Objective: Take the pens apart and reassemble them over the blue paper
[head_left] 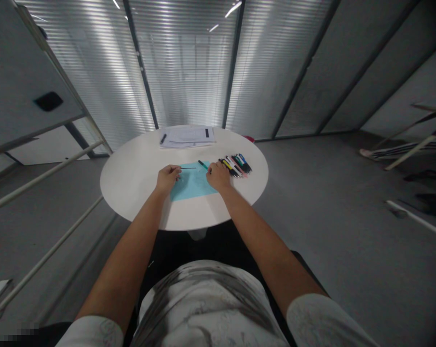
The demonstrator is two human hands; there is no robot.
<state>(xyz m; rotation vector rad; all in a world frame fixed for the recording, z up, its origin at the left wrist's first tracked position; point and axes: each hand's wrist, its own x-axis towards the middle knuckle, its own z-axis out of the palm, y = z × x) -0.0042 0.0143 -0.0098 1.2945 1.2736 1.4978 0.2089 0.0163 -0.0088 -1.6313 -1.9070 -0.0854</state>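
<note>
My left hand (168,177) is closed, fingertips pinching a thin dark rod (189,167) that looks like a pen refill and points right. Across from it, my right hand (218,175) is closed around a teal pen piece (203,165) with a dark tip, slanting up and left out of the fingers. Both hands are over a light blue sheet (192,189) on the round white table (131,168). Small clear bits lie on the sheet by my left fingers, too small to name. Just right of my right hand is a row of several pens (239,164) in mixed colours.
A stack of white papers (187,137) with dark marks or items on it lies at the table's far side. Blinds (189,62) hang behind the table. On the left stands a pale metal frame (51,166), and on the right a wooden-legged piece (416,147).
</note>
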